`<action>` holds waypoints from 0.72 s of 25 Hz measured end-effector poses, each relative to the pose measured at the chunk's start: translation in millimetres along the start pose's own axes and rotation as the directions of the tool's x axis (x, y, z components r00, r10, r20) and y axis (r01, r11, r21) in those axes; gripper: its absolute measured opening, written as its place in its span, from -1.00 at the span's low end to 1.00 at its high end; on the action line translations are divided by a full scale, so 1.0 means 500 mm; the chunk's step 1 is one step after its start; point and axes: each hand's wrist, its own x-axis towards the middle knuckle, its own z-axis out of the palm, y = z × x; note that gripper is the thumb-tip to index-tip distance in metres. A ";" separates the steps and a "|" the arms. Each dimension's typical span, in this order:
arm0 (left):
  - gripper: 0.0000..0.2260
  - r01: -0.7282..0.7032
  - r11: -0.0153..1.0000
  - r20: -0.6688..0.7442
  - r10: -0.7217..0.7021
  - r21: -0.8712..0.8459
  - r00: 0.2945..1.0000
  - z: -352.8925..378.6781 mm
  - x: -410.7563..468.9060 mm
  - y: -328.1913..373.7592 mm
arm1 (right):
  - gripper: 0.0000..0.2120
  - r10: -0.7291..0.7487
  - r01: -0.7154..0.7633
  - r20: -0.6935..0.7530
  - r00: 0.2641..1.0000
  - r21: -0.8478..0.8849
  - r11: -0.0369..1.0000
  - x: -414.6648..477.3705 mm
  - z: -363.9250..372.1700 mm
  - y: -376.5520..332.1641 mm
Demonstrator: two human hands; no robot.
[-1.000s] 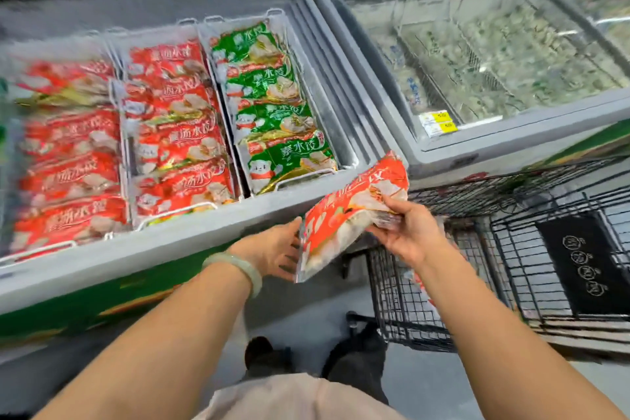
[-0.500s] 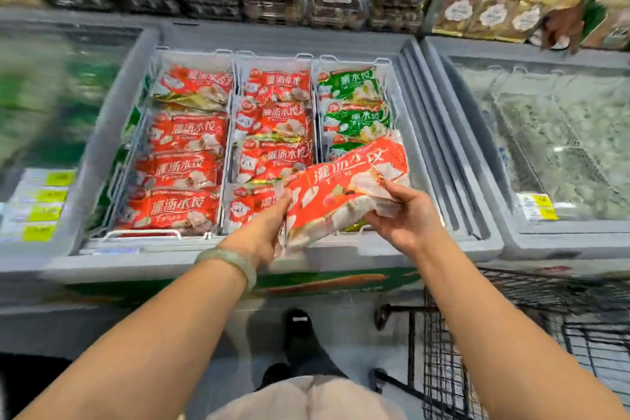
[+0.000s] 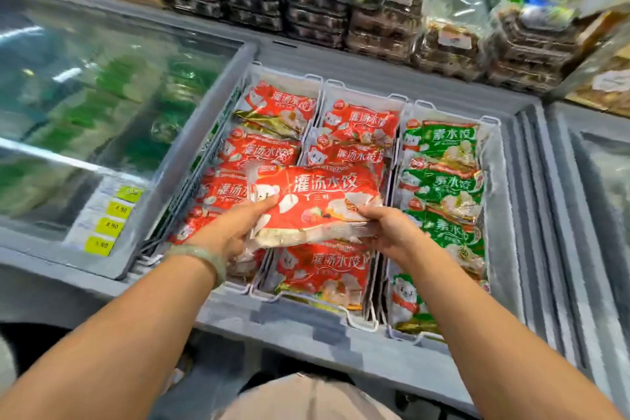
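Grey freezer rim [image 3: 306, 334] lies nearest; beyond it, left grip [image 3: 233, 230] and right grip [image 3: 392, 232] each pinch one end of the red dumpling bag [image 3: 317, 204] over the middle basket [image 3: 347, 319]. Likely lumpy, stiff, frost-slick: hold both ends firmly.

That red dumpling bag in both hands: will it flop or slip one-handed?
Probably fairly stiff: the red dumpling bag spans between left hand and right hand with little sag. Its glossy film likely makes it slippery. Lumpy contents may shift.
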 end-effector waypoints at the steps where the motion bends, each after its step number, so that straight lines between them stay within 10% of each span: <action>1: -0.68 -0.017 1.000 -0.014 0.017 -0.012 1.000 -0.018 0.016 0.010 | -0.89 0.012 -0.012 -0.010 1.000 -0.015 1.000 0.022 0.019 -0.013; 8: -0.77 0.038 0.993 -0.009 -0.039 -0.113 0.999 -0.112 0.111 0.054 | -0.77 0.051 -0.049 -0.067 0.996 0.029 0.998 0.119 0.119 -0.066; 18: -0.61 0.107 0.895 -0.196 -0.022 0.434 0.980 -0.222 0.320 0.118 | -0.75 0.015 -0.065 -0.166 0.986 -0.301 0.952 0.243 0.234 -0.071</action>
